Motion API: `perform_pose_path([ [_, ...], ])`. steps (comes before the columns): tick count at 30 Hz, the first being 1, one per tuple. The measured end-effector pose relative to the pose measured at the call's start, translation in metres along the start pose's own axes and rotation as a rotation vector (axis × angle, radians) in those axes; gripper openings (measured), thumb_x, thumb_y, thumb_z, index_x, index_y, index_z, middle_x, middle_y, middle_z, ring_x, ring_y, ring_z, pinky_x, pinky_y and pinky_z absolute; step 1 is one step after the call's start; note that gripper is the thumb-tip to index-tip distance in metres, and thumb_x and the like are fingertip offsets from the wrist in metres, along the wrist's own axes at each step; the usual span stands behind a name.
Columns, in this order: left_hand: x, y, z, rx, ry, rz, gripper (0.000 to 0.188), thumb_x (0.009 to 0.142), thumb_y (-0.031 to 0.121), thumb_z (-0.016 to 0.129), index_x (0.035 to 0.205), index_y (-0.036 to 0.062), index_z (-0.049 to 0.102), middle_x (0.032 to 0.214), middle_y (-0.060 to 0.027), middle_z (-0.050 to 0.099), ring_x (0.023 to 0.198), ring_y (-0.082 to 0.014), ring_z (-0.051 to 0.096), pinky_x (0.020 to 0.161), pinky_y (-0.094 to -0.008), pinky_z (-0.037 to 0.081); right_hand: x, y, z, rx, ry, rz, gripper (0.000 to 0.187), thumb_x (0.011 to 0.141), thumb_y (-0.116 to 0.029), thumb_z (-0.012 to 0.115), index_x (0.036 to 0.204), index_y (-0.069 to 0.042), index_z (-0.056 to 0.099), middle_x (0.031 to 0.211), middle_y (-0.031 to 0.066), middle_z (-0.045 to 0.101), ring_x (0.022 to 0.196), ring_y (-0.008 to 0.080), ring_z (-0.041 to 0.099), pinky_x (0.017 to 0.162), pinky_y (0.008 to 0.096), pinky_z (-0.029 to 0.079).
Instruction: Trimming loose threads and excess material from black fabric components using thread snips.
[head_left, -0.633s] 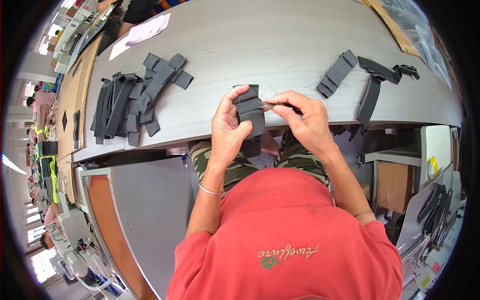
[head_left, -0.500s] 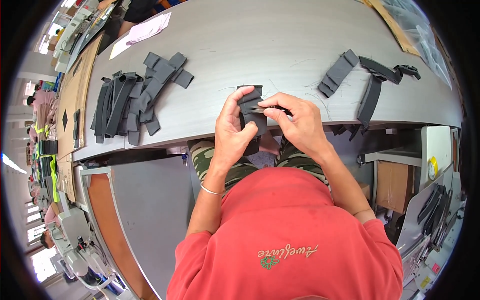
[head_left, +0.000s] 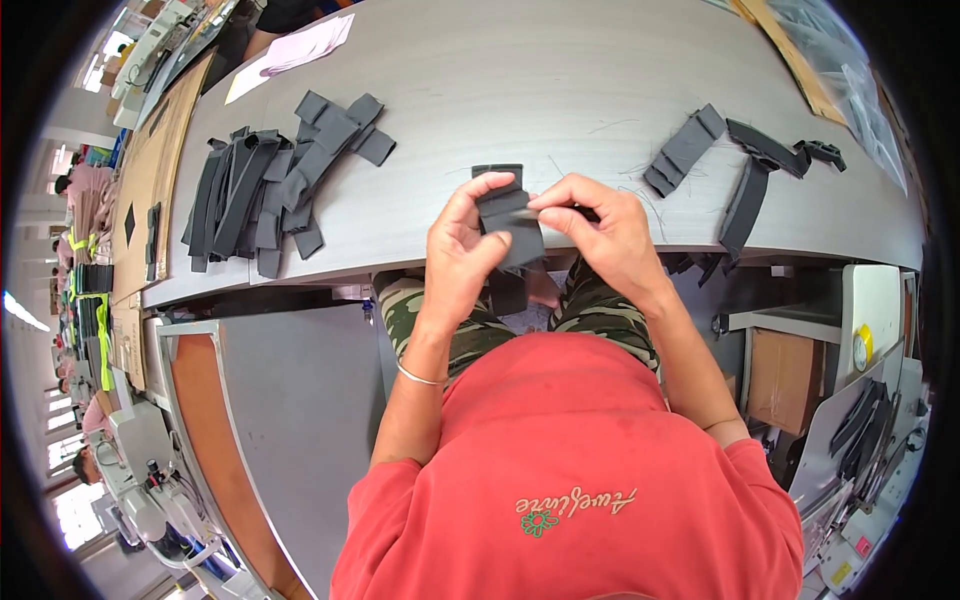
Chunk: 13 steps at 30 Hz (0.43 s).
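Observation:
Near the front edge of the table, my left hand (head_left: pixel 468 245) grips a dark grey folded fabric strip (head_left: pixel 518 238) between thumb and fingers. The strip's lower end hangs past the table edge above my lap. My right hand (head_left: pixel 607 228) is closed round a small dark-handled tool, perhaps thread snips (head_left: pixel 588 212), largely hidden by the fingers. The tool's thin tip, blurred, lies over the strip's right side.
A pile of dark grey fabric strips (head_left: pixel 250 195) lies to the left. On the right are another strip (head_left: pixel 686 150) and a bent, linked strip (head_left: pixel 745 200), with loose threads (head_left: pixel 640 195) nearby. Pale pink sheets (head_left: pixel 300 50) rest at the far left.
My right hand has shifted slightly right, and the tool's tip has moved up and right along the strip. The left hand still grips the strip, with more of its face showing.

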<state>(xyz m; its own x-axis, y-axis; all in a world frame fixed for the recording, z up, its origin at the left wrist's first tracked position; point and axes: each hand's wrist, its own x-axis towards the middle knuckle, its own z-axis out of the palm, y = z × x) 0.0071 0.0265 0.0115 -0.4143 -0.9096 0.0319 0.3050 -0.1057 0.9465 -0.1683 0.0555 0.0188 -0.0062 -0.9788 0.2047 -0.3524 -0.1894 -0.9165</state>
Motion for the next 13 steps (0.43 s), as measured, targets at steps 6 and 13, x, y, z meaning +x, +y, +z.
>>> perform_pose_path([
  [6,0.003,-0.001,-0.016,-0.345,0.067,-0.056,0.021,0.087,-0.002,0.047,0.105,-0.0049,0.057,0.119,-0.0229,0.057,0.104,-0.0298,0.062,0.084,-0.0392,0.056,-0.004,-0.014,-0.003,0.111,0.011,0.051,0.015,0.083,-0.011,0.065,0.096,-0.003,0.067,0.088,0.0051,0.069,0.082,0.0126,0.064,0.072,0.0239,0.049],
  [13,0.004,-0.005,-0.017,-0.289,0.12,-0.013,0.024,0.085,-0.004,0.049,0.108,-0.0051,0.058,0.122,-0.0215,0.056,0.106,-0.0297,0.061,0.087,-0.0399,0.054,-0.014,-0.016,-0.004,-0.19,-0.081,-0.131,0.017,0.082,-0.009,0.064,0.097,-0.005,0.068,0.095,0.0069,0.069,0.082,0.0165,0.065,0.08,0.0286,0.05],
])
